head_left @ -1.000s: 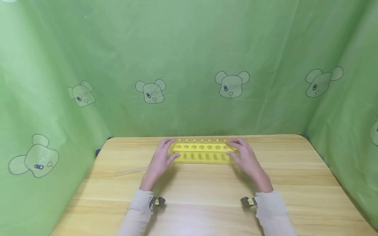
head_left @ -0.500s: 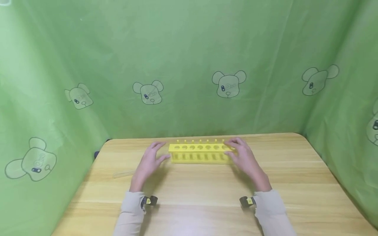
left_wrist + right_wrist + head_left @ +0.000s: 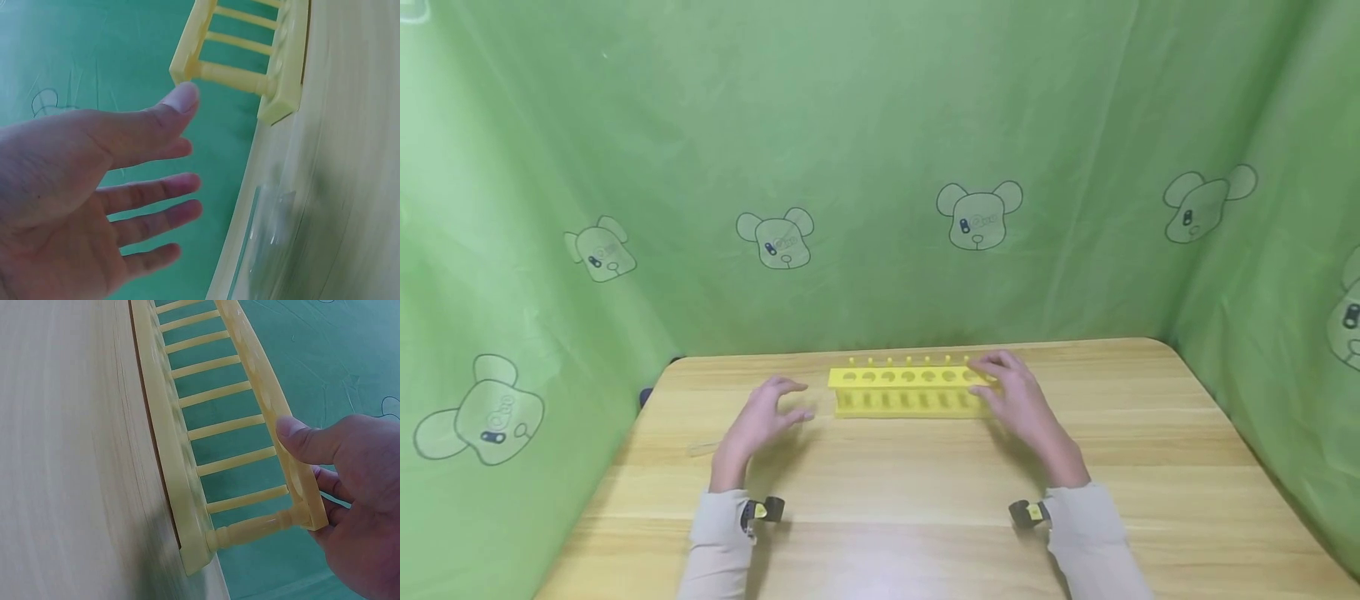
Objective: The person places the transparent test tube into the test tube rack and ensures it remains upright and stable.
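Note:
A yellow test tube rack (image 3: 895, 380) with a row of round holes and upright pegs stands near the back of the table. My right hand (image 3: 1018, 407) grips its right end, the thumb on the near edge of the top plate (image 3: 265, 394) and the fingers behind it. Off the rack's left end, my left hand (image 3: 763, 417) hangs with fingers spread and nothing in them. Clear glass test tubes (image 3: 272, 237) lie on the table beneath the left hand. In the head view, a test tube (image 3: 702, 449) is partly covered by the left wrist.
The wooden table (image 3: 895, 517) has its back edge just behind the rack. Green curtains (image 3: 865, 300) printed with bear faces hang at the back and on both sides.
My left hand has let go of the rack's left end and moved left, toward the glass tubes. My right hand and the rack have stayed in place.

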`<state>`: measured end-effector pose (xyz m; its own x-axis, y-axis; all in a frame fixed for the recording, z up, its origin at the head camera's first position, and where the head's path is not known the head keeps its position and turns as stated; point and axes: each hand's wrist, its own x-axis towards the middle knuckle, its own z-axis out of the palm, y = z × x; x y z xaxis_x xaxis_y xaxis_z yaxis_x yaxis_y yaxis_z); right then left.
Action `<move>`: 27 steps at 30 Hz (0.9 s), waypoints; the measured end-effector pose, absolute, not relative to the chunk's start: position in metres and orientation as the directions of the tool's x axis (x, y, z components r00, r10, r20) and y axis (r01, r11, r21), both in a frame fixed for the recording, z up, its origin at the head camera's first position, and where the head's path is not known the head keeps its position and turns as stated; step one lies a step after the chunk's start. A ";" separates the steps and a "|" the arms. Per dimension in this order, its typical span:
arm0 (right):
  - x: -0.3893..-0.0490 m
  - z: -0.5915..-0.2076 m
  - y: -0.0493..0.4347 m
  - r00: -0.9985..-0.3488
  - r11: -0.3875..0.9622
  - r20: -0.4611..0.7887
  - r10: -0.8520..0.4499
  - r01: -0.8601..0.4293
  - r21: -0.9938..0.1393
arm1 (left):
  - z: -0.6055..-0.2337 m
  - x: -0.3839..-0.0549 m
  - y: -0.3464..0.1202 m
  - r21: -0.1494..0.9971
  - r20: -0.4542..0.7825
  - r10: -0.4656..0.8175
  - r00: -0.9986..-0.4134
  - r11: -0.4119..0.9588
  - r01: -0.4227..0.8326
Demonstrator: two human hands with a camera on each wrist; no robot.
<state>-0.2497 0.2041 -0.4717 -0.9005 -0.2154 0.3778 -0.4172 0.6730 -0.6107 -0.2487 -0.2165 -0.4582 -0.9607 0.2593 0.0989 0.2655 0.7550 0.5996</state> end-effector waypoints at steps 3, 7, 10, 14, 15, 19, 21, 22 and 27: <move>-0.249 -0.472 0.205 -0.900 0.675 0.379 -0.215 -0.417 -0.609 | -0.457 -0.247 -0.221 0.604 0.065 0.268 -0.961 0.756 0.252; -0.249 -0.472 0.205 -0.897 0.672 0.387 -0.216 -0.423 -0.607 | -0.456 -0.245 -0.226 0.619 0.021 0.271 -0.962 0.752 0.226; -0.249 -0.473 0.204 -0.895 0.671 0.391 -0.217 -0.427 -0.605 | -0.457 -0.245 -0.229 0.622 -0.016 0.271 -0.962 0.757 0.203; -0.249 -0.473 0.204 -0.894 0.673 0.390 -0.218 -0.428 -0.604 | -0.456 -0.243 -0.235 0.623 -0.071 0.254 -0.965 0.767 0.156; -0.249 -0.473 0.204 -0.894 0.674 0.390 -0.219 -0.428 -0.603 | -0.457 -0.243 -0.236 0.620 -0.079 0.253 -0.964 0.770 0.151; -0.250 -0.473 0.204 -0.890 0.675 0.398 -0.223 -0.436 -0.596 | -0.457 -0.243 -0.241 0.618 -0.099 0.242 -0.965 0.775 0.131; -0.251 -0.473 0.204 -0.887 0.675 0.403 -0.224 -0.440 -0.592 | -0.457 -0.243 -0.242 0.613 -0.099 0.245 -0.964 0.778 0.135; -0.251 -0.472 0.204 -0.887 0.675 0.403 -0.224 -0.440 -0.592 | -0.457 -0.244 -0.243 0.615 -0.103 0.241 -0.965 0.778 0.129; -0.251 -0.472 0.203 -0.890 0.676 0.397 -0.222 -0.434 -0.595 | -0.459 -0.244 -0.246 0.612 -0.121 0.230 -0.966 0.783 0.109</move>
<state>-0.2507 0.2033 -0.4724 -0.8903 -0.2224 0.3973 -0.4344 0.6760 -0.5952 -0.2444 -0.2459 -0.4594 -0.9657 0.2297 -0.1211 0.1095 0.7830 0.6123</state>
